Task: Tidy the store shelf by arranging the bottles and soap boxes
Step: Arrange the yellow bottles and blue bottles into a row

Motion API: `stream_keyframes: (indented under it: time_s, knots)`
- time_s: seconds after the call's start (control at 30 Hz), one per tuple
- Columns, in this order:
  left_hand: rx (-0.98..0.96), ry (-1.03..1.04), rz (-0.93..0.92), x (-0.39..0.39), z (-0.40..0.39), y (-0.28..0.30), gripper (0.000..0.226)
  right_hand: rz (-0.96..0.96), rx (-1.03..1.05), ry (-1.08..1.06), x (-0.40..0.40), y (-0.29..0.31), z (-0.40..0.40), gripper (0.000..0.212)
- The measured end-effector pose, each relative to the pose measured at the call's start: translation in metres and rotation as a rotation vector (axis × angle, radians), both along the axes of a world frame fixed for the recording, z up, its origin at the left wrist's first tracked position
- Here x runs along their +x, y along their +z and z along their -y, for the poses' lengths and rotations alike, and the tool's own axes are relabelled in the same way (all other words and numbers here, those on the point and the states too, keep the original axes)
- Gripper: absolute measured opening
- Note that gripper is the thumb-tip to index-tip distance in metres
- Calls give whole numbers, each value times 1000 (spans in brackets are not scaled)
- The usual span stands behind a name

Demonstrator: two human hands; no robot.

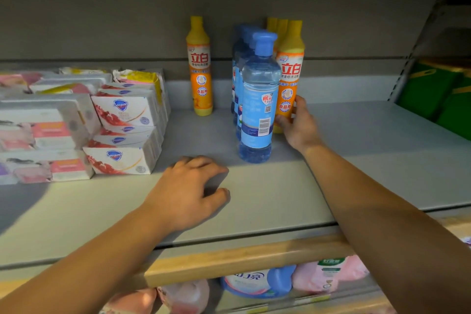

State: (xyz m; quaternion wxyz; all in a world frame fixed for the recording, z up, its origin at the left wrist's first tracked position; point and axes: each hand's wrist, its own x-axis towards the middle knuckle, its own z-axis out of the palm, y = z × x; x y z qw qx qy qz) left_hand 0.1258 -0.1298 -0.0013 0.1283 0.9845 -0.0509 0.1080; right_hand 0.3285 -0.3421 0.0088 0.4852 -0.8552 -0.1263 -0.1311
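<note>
On the grey shelf (356,160) a row of blue bottles (257,109) runs front to back in the middle. Just right of it stands a row of yellow-orange bottles (289,69). My right hand (298,125) grips the base of the front yellow-orange bottle. One more yellow-orange bottle (200,69) stands alone at the back, left of the blue row. Stacked white soap boxes (125,132) and pink soap boxes (46,135) fill the shelf's left side. My left hand (191,191) rests palm-down on the shelf near its front, fingers curled and empty.
A wooden price rail (229,260) edges the shelf below, with blue and pink refill pouches (267,280) under it. Green packages (438,94) sit in the neighbouring bay at the right. The shelf's back wall (229,20) stands close behind the bottles.
</note>
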Motion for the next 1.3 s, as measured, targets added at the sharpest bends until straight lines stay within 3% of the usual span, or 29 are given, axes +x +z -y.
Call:
stream_keyframes:
  time_s: [0.33, 0.5, 0.6, 0.7, 0.83, 0.97, 1.1, 1.3]
  knots:
    - [13, 13, -26, -1, 3, 2, 76, -33, -50, -13, 1, -1, 1, 65]
    - [-26, 19, -34, -4, 3, 6, 78, -157, -48, -82, -10, 5, 9, 77]
    - [-44, 20, -28, -6, 4, 7, 68, -232, -92, -115, -32, 11, 19, 65]
    - [-87, -12, -29, -7, 1, 8, 58, -169, -22, -110, -69, 15, 26, 46]
    - [-369, 24, 72, -13, -6, 13, 41, -114, 198, 24, -129, 17, 22, 15]
    - [-522, 43, 208, -20, -19, 31, 37, -196, 328, 212, -172, 19, -9, 12]
    - [-419, 124, 358, -32, -54, 57, 39, -192, 272, 311, -176, 28, -53, 17]
    - [-183, 377, 569, -51, -134, 94, 45, -87, 194, 267, -137, 41, -120, 19]
